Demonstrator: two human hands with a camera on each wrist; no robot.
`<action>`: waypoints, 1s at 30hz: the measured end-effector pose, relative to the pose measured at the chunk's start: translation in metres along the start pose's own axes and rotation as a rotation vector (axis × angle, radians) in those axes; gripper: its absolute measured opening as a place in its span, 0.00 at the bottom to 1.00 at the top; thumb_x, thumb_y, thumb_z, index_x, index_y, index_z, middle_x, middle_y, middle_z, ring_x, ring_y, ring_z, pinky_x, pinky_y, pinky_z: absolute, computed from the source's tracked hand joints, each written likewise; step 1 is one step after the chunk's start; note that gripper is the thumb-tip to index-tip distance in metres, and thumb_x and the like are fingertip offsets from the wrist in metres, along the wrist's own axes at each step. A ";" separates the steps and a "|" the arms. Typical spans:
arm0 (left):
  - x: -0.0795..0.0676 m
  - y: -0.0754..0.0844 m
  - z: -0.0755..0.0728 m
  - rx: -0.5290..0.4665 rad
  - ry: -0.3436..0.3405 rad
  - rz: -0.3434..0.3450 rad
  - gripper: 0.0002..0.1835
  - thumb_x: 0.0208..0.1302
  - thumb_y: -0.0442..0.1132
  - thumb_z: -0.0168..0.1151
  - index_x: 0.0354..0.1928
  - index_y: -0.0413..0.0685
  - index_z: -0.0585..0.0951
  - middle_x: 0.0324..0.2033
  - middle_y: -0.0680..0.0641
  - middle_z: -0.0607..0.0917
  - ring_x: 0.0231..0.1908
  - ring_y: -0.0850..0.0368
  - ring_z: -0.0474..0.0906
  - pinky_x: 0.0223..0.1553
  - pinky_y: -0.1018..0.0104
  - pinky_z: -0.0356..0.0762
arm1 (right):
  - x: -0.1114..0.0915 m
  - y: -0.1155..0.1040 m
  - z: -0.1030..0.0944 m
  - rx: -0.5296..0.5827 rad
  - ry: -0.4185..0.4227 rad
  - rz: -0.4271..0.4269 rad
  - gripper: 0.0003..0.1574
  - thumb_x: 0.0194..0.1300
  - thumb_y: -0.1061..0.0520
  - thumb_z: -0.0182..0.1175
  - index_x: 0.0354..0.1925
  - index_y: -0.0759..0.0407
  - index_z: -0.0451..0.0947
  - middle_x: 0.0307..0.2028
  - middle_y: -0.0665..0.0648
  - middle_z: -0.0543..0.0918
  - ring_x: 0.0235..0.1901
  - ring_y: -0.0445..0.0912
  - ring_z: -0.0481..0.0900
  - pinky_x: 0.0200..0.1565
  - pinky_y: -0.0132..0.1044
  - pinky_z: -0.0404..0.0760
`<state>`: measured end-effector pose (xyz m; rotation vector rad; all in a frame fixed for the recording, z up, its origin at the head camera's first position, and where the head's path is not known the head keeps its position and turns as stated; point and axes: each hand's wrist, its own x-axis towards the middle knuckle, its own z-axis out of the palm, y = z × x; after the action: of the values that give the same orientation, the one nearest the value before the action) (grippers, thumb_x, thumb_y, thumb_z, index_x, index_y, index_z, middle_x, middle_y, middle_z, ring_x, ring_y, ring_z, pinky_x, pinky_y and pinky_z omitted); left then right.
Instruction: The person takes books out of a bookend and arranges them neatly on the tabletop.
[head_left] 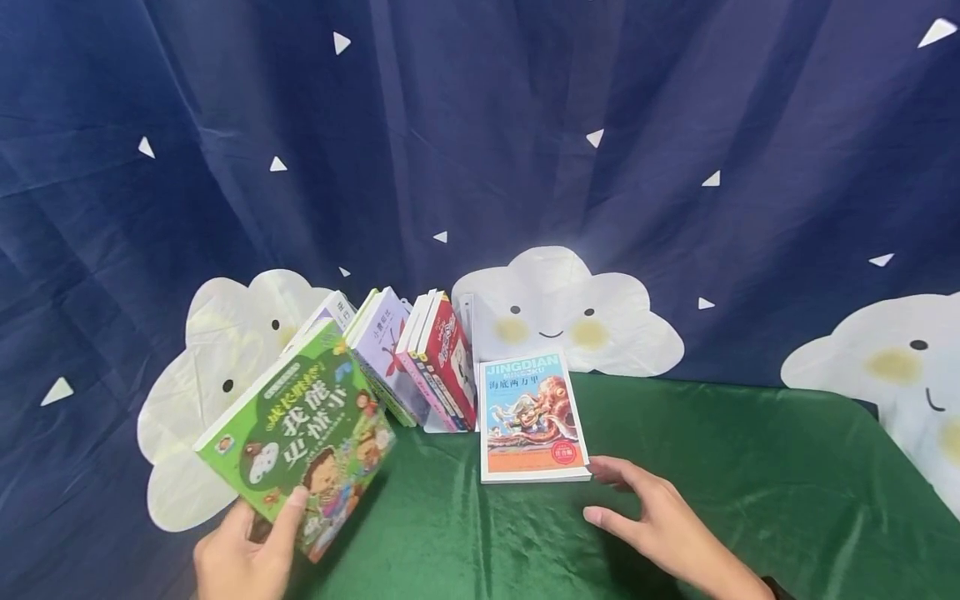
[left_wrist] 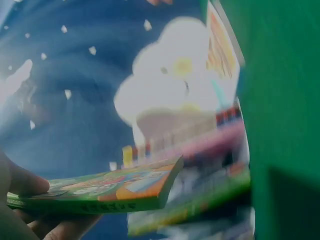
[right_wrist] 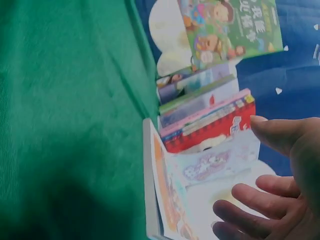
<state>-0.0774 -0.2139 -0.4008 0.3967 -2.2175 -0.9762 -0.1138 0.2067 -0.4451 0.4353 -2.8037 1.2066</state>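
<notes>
My left hand (head_left: 243, 554) holds a green children's book (head_left: 300, 425), thumb on the illustrated cover and fingers underneath. The book is tilted, raised at the left in front of the row of books. In the left wrist view its green spine (left_wrist: 100, 205) faces the camera. My right hand (head_left: 663, 525) is empty, fingers spread and relaxed, its fingertips right at the lower right corner of a book with an octopus cover (head_left: 528, 417). That book leans back, cover outward, at the right end of the row.
Several books stand leaning in a row, among them a lilac one (head_left: 380, 337) and a red one (head_left: 452, 358). A pale bookend (right_wrist: 212, 165) with a printed picture stands beside the red book. Green cloth (head_left: 712, 442) covers the table; a dark blue curtain (head_left: 510, 150) hangs behind.
</notes>
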 end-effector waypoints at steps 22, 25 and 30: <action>-0.043 0.024 0.051 -0.685 -1.159 -0.093 0.24 0.72 0.39 0.64 0.59 0.24 0.78 0.49 0.29 0.88 0.44 0.62 0.90 0.47 0.67 0.89 | -0.013 -0.015 0.001 0.595 -0.390 0.087 0.45 0.75 0.57 0.61 0.81 0.61 0.51 0.75 0.74 0.64 0.64 0.42 0.79 0.58 0.30 0.83; -0.047 0.027 0.059 -0.771 -1.231 -0.051 0.22 0.73 0.37 0.62 0.59 0.23 0.77 0.50 0.27 0.87 0.45 0.62 0.90 0.49 0.67 0.88 | -0.015 -0.016 0.003 0.689 -0.454 0.139 0.45 0.77 0.55 0.59 0.81 0.65 0.49 0.73 0.76 0.66 0.64 0.49 0.80 0.57 0.31 0.84; -0.054 0.029 0.071 -0.876 -1.294 0.018 0.20 0.75 0.33 0.58 0.61 0.23 0.76 0.50 0.23 0.85 0.47 0.63 0.90 0.51 0.66 0.88 | -0.017 -0.018 0.010 0.896 -0.519 0.115 0.39 0.80 0.59 0.53 0.81 0.57 0.52 0.67 0.56 0.80 0.61 0.48 0.84 0.59 0.36 0.85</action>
<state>-0.0876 -0.1286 -0.4389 -0.8999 -2.3529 -2.4757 -0.0919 0.1919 -0.4422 0.7043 -2.4616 2.6891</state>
